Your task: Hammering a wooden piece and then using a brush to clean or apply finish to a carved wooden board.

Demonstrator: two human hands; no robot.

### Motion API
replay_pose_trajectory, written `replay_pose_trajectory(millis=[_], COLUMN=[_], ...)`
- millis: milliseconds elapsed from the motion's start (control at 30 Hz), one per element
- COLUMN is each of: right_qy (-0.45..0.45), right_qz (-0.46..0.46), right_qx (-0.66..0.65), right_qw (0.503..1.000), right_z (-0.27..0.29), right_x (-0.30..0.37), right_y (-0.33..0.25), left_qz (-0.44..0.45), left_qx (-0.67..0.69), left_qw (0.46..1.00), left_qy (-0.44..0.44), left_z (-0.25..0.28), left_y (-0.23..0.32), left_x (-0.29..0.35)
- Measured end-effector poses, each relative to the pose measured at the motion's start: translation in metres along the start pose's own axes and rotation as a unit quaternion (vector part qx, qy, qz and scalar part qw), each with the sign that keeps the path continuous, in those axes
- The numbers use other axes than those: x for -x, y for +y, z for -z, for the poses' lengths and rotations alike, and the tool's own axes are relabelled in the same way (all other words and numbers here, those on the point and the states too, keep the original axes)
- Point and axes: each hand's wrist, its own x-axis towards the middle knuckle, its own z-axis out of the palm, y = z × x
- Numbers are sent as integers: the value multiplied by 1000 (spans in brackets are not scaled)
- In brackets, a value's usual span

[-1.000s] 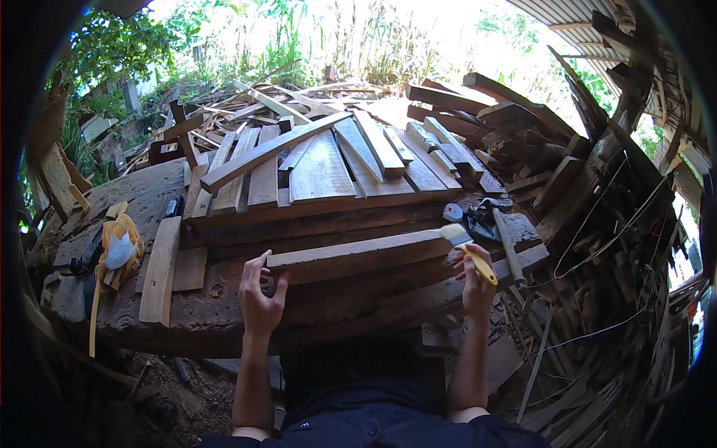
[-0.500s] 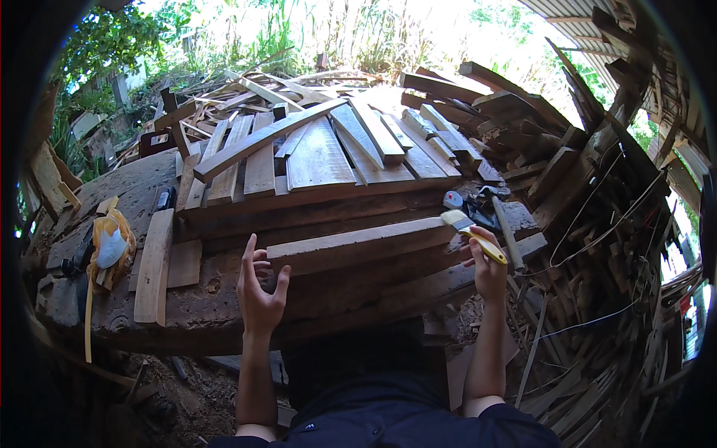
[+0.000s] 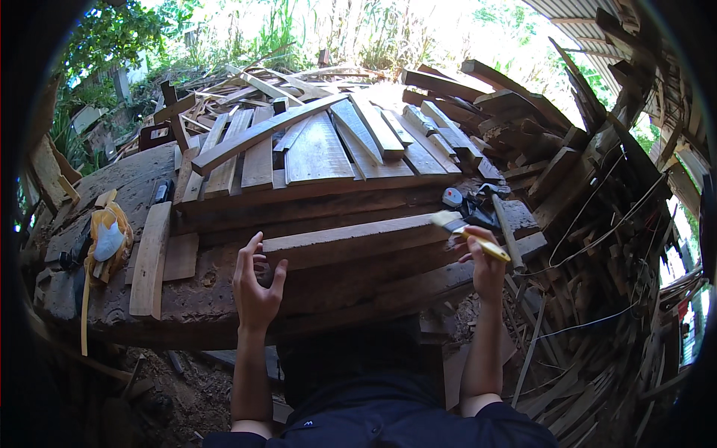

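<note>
A long squared wooden board (image 3: 358,240) lies across the near part of a dark, rough timber bench (image 3: 216,317). Close to the board's left end is my left hand (image 3: 258,287), its fingers apart and curved, with nothing in it. My right hand (image 3: 487,275) grips a paintbrush (image 3: 489,247) by its yellow handle. The pale bristles point left and lie over the board's right end; whether they touch the wood I cannot tell.
Several planks (image 3: 317,153) lie side by side behind the board, one beam (image 3: 269,134) slanting over them. At left are a short plank (image 3: 151,261) and a yellow bundle (image 3: 110,235). A tape measure (image 3: 452,197) sits at right, before stacked scrap wood (image 3: 597,299).
The brush has shifted slightly left, its bristles now further over the board's right end. My left hand has moved a little left and its fingers have curled more.
</note>
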Motion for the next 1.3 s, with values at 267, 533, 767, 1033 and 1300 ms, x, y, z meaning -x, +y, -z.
replay_pose_trajectory(millis=[267,533,767,1033,1300], right_qy=[-20,-30,-39,-19,-24], right_qz=[33,17,0,51,29], right_qx=[26,25,32,95,75], right_qw=[999,999,999,994,996], right_z=[-9,-2,-5,1,-4], right_x=[2,0,-6,-13,-3], right_y=[-2,-1,-7,-17,-17], left_qz=[11,7,-2,9,5], left_qx=[7,1,0,6,-4], left_qw=[1000,1000,1000,1000,1000], left_qy=[0,1,-5,8,2], left_z=[1,2,2,0,2], left_y=[2,3,-1,-3,-3], left_x=[0,3,1,2,3])
